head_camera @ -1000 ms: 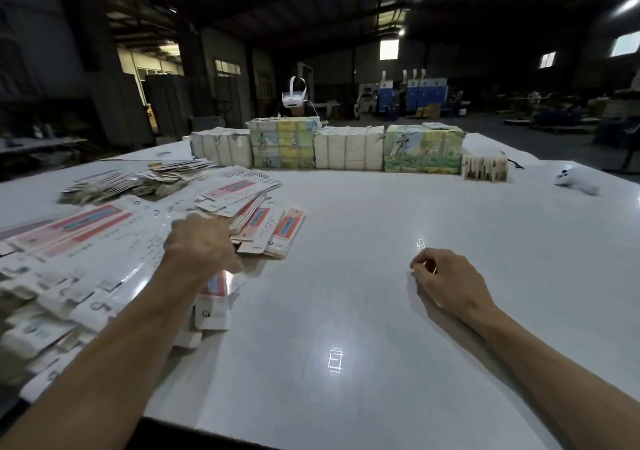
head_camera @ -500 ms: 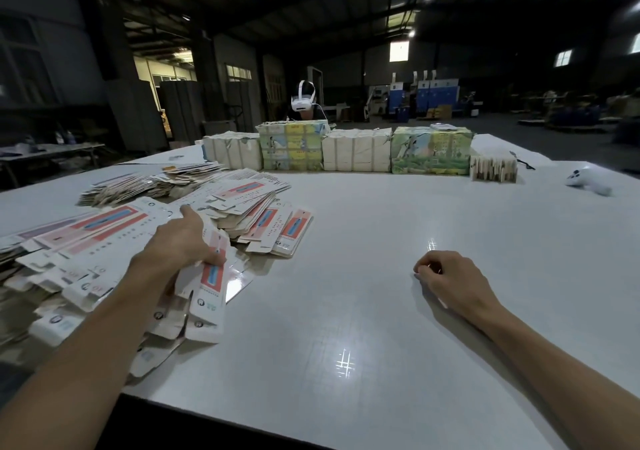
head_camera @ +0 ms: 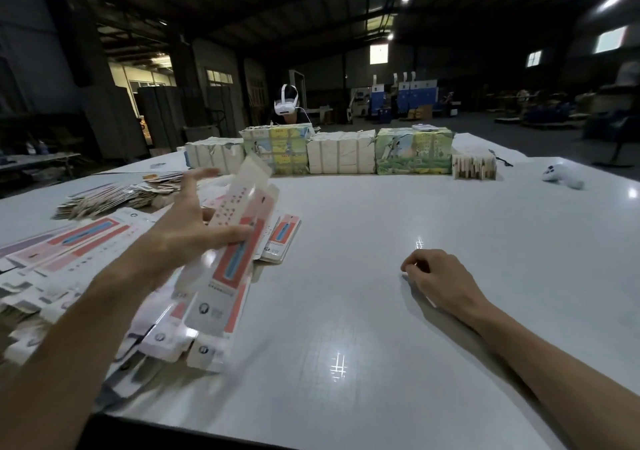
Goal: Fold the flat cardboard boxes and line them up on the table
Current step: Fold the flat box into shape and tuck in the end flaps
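The white bench fills most of your view, and I can see no folded box on it yet. On its left side lies the pile of printed flats, fanned out loosely. Along the far edge stands a row of wrapped packs, well apart from your work.

One flat is lifted off the pile's near edge and tilted, its top end toward the packs and its bottom end low over the pile. Your left grip is grasping it: the thumb presses across the printed face and the fingers sit behind, with one finger stretched out past the edge. Your right grip rests on the bench, well apart from the flat, fingers loosely curled with nothing in them.

The step in hand looks like bringing that flat clear so both grips can open it. To do it well:
- Check that you hold one flat only; the pile is slippery and a second may cling.
- Carry it to the bare stretch in front of you before squeezing it.
- Bring the right grip to the opposite long edge and press the two edges toward each other, so the tube pops square along its creases.
- Tuck the end flaps last.

A small white controller lies far right; leave it alone.
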